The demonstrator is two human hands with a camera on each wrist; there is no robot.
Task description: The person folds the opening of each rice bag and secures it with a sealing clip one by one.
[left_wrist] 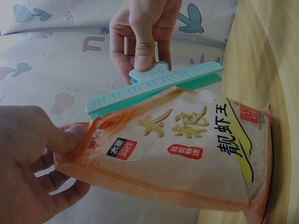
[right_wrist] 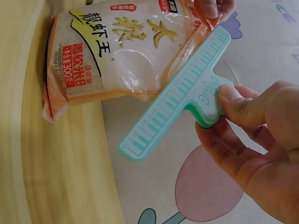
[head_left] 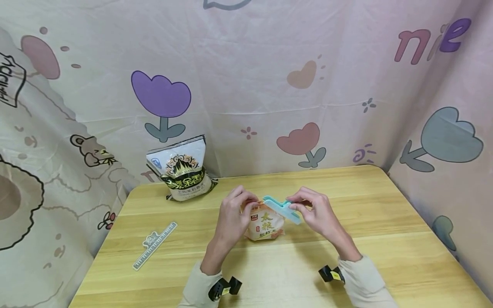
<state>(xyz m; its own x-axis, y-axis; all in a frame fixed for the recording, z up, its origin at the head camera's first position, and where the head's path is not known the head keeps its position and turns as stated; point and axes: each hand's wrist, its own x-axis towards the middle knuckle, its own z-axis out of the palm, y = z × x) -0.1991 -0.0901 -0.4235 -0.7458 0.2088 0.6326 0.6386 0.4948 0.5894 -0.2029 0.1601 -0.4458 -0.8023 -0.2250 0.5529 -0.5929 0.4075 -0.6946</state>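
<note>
An orange and clear rice bag (head_left: 265, 224) stands upright on the table, its printed front toward me. My left hand (head_left: 233, 216) pinches the bag's top left corner between thumb and fingers, as the left wrist view also shows. A mint green bag clip (right_wrist: 175, 95) with a piano-key pattern is pinched by its handle tabs in my right hand (head_left: 316, 211). The clip slants across the bag's top edge near its right part. From these views I cannot tell whether its bars are around the bag's edge or only beside it.
A larger white and black rice bag (head_left: 186, 171) stands at the table's back left, by the curtain (head_left: 239, 85). A pale grey clip (head_left: 155, 246) with a piano-key pattern lies flat on the wooden table (head_left: 385, 239), left of my left hand.
</note>
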